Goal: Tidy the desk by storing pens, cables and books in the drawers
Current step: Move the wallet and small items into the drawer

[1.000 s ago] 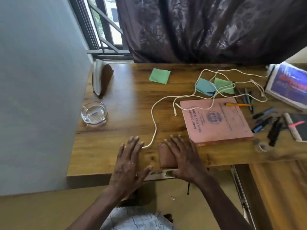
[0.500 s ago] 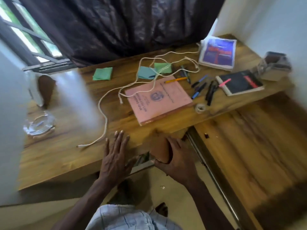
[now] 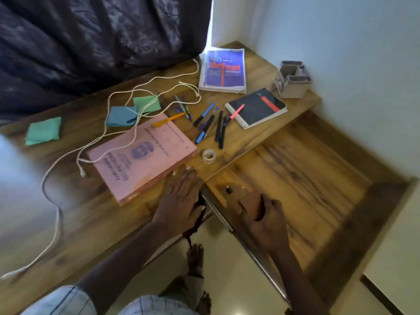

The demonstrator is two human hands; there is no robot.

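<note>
My right hand (image 3: 266, 220) grips a small brown wallet-like pouch (image 3: 251, 204) over the near left corner of an open wooden drawer (image 3: 306, 176). My left hand (image 3: 181, 196) lies flat on the desk edge, fingers apart, beside a pink book (image 3: 141, 155). A white cable (image 3: 127, 123) loops across the desk and over the pink book. Several pens (image 3: 209, 123) lie scattered in the middle. A blue book (image 3: 223, 70) and a black spiral notebook (image 3: 256, 108) with a pink pen on it lie at the back right.
A tape roll (image 3: 209, 155) sits near the desk's front edge. Green and blue folded cloths (image 3: 43, 131) lie at the left. A grey organiser box (image 3: 293, 79) stands in the far right corner by the wall. A dark curtain (image 3: 91, 37) hangs behind. My feet show below.
The view has swung right, bringing the open drawer into sight. My right hand lifted the brown pouch off the desk edge and carried it right, over the drawer. My left hand stayed on the desk.
</note>
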